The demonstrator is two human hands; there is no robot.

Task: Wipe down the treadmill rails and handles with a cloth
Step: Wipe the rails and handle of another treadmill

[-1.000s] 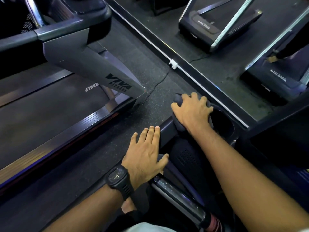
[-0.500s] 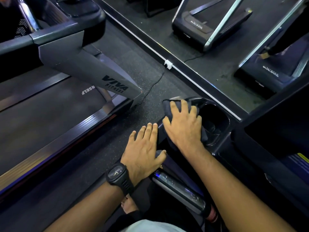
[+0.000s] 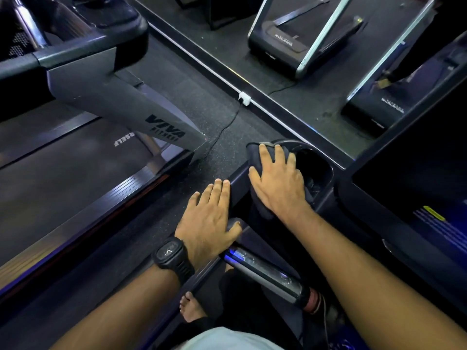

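Spread right hand [image 3: 276,184] presses the cloth [image 3: 254,155] while left hand [image 3: 209,218] (watch [image 3: 169,253] on wrist) rests flat.

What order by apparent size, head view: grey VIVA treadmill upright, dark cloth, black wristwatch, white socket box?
1. Grey VIVA-branded treadmill upright
2. Dark grey cloth, partly under right hand
3. Black wristwatch, nearer camera, so unsure versus cloth
4. Small white socket box

I count two hands, the left hand [image 3: 209,218] and the right hand [image 3: 275,183], plus one cloth [image 3: 254,152], one wristwatch [image 3: 169,253] and one bare foot [image 3: 190,309]. One grey treadmill [image 3: 101,102] stands left of the cloth. Beyond the cloth are one white socket [image 3: 244,98] and two more treadmill bases, a nearer base [image 3: 374,112] and a farther base [image 3: 283,44].
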